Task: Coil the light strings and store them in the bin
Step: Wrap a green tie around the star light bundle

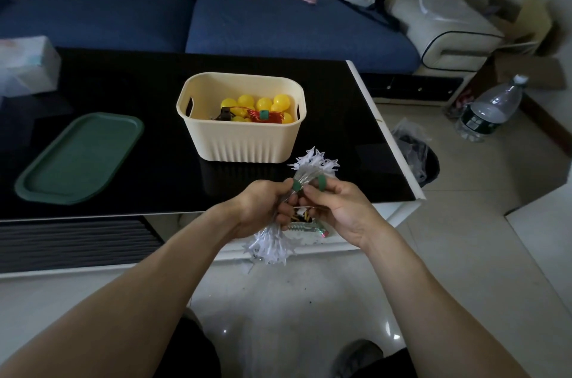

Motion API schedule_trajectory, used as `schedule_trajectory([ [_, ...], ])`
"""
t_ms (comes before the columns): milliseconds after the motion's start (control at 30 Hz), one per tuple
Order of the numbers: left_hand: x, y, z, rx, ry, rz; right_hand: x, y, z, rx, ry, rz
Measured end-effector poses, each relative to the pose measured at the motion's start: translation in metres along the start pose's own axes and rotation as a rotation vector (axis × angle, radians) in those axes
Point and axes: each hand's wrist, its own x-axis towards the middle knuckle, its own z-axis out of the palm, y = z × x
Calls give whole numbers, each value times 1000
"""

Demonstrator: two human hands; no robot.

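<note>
Yellow ball light string [257,106] already sits coiled in the cream ribbed plastic bin [247,142]. White star light string [312,165], bundled, is gripped by the left hand [263,207]; right hand [334,207] pinches a green tie [322,183] around it. Binning remains.

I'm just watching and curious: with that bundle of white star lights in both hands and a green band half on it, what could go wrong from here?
1. The green band sits only partly round the star light bundle; if the right hand slips, it may snap off and the coil could spring loose.
2. The bundle is held past the table edge, so anything dropped would likely land on the floor.
3. The bin already holds yellow ball lights; the stars may snag on them.
</note>
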Motion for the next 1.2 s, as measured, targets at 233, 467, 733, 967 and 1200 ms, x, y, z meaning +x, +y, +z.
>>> schedule_trajectory([
  [233,-1,-2,-5,-24,-58,20,1,5,11,13,79,-18],
  [467,-3,-2,-1,132,-62,73,-2,3,13,-52,215,-14],
  [733,-4,-4,9,502,118,184,-2,6,14,-54,230,22],
  [967,7,-7,8,619,297,268,1,4,13,-104,248,-67],
  [1200,9,-7,6,616,335,284,-4,7,7,-404,206,-309],
])
